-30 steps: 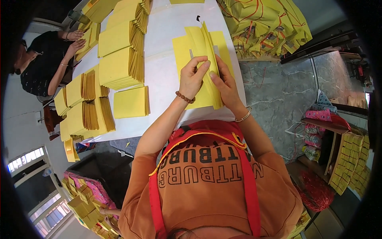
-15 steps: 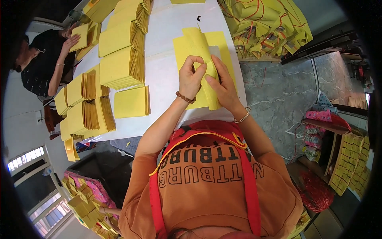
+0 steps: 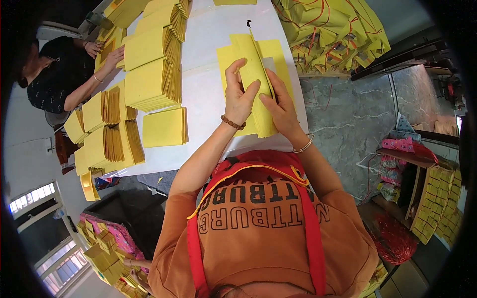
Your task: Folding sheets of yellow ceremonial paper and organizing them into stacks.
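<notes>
A folded sheaf of yellow paper (image 3: pixel 254 107) stands partly raised over a flat yellow sheet (image 3: pixel 226 59) on the white table. From its left side my left hand (image 3: pixel 239 97) grips it, thumb pressed on the paper and index finger bent at the edge. My right hand (image 3: pixel 283 107) closes on its right side, with the thumb on the near face and the fingers behind the fold. A grey piece (image 3: pixel 269 64) shows between the folded sheaf and the sheet under it.
Left of my hands stand rows of folded yellow paper stacks (image 3: pixel 144 82), with a smaller stack (image 3: pixel 164 127) nearer me. A co-worker (image 3: pixel 59 74) handles yellow paper at the far left. Yellow bundles with red ties (image 3: pixel 333 35) lie beyond the table's right edge (image 3: pixel 298 89).
My left index finger has straightened from its curl against the thumb and moved away from the fold. The sheaf looks more closed and rounded. The co-worker's hands have lowered toward the table.
</notes>
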The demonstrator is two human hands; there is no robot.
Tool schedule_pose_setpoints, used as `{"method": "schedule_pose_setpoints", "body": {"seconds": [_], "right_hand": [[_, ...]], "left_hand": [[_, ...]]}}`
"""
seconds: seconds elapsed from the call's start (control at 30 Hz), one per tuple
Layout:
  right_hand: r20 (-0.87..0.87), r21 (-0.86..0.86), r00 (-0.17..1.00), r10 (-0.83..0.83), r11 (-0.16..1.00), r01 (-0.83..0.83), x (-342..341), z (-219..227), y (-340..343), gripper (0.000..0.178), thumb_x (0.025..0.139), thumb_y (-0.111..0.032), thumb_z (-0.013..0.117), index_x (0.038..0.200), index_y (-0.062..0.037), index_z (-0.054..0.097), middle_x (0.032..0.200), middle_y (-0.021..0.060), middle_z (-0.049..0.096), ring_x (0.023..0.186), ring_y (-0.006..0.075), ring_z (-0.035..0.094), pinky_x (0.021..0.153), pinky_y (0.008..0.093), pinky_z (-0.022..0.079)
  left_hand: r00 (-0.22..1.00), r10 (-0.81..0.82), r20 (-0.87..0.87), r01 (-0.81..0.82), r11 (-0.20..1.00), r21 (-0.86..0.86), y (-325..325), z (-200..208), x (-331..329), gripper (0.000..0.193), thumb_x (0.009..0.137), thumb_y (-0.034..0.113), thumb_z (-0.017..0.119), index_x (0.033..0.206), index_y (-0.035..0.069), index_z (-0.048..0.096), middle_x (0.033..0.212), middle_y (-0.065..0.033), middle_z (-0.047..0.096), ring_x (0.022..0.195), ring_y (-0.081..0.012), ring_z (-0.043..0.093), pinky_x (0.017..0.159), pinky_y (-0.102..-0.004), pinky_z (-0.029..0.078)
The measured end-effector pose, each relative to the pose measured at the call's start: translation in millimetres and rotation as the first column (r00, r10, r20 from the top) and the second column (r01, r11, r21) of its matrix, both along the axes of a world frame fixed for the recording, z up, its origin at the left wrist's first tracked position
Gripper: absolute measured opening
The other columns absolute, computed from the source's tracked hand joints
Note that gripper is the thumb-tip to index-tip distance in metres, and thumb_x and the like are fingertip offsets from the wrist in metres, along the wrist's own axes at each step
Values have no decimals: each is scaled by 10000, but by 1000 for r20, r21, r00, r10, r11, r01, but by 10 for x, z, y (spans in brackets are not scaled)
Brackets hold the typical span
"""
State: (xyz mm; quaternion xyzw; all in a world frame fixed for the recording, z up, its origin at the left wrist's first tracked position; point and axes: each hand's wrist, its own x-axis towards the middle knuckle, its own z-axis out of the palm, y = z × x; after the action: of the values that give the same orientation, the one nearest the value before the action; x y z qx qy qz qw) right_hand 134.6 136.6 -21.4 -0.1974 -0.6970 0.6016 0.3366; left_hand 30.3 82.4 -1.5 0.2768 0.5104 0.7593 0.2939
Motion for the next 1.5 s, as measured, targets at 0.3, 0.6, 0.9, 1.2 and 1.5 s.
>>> {"method": "schedule_pose_setpoints", "body": {"seconds": [0.3,0.6,0.9,1.2,1.5], "right_hand": [[44,155,999,-13,988,6,-24,25,-24,628,821,-125,584,1350,49,294,1388,202,308,1296,292,308,1050,348,273],[-15,32,1000,18,999,-18,-7,-7,-8,673,795,-122,618,1356,46,286,1390,181,306,1294,268,309,1049,345,275],[-220,-407,975,42,904,-131,26,50,13,574,879,-153,507,1375,21,275,1371,121,348,1242,186,357,1021,300,302],[-371,-659,929,-17,709,-250,26,61,5,525,941,-257,366,1378,19,278,1353,114,392,1228,179,392,1023,283,296],[-59,67,995,74,995,-70,33,26,-23,527,910,-188,465,1364,25,301,1421,163,277,1334,245,235,1071,329,206]], "left_hand": [[989,-137,-59,127,980,-153,-48,-144,-130,288,844,146,638,1087,4,578,930,-23,599,811,-61,515,706,-211,432],[986,-162,-26,157,977,-148,-46,-133,-132,296,849,142,634,1098,-1,566,952,-33,603,829,-70,531,699,-210,443],[989,-137,46,143,971,-193,-45,-174,-157,179,869,94,579,1033,27,558,793,20,535,662,-20,446,539,-179,356],[995,80,-67,-84,995,-53,17,-188,-78,205,877,50,495,1076,31,541,695,49,461,622,-22,389,525,-185,314],[994,-34,-101,18,988,-152,5,-87,-72,145,880,116,564,977,15,599,727,47,522,604,-21,408,522,-185,337]]}}
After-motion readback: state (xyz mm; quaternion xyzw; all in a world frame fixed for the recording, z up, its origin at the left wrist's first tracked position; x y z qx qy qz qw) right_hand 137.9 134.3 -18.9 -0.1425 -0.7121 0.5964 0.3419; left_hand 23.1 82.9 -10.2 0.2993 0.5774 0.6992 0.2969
